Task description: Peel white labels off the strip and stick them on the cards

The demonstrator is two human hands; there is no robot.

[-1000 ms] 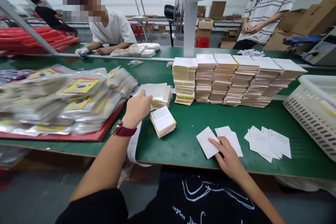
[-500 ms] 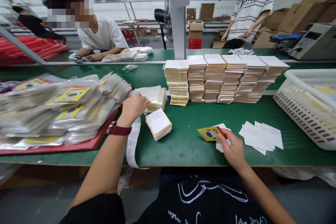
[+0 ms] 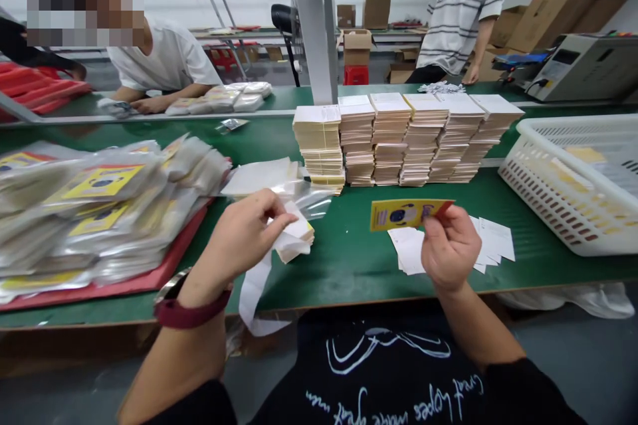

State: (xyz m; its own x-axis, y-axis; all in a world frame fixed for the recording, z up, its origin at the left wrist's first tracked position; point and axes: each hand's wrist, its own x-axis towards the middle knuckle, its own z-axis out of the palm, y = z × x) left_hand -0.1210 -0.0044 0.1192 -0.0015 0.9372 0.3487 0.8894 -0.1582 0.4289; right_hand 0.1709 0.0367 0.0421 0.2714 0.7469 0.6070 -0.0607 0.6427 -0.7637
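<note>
Near the desk's front edge (image 3: pixel 359 297), our right hand (image 3: pixel 451 247) pinches a yellow card (image 3: pixel 406 214) by its end; our left fingers (image 3: pixel 272 212) seem closed on a white strip (image 3: pixel 254 295).

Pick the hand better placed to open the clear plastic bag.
Left, probably: the left hand already has its fingers on the clear plastic bag, while the right hand is occupied holding the yellow card.
</note>
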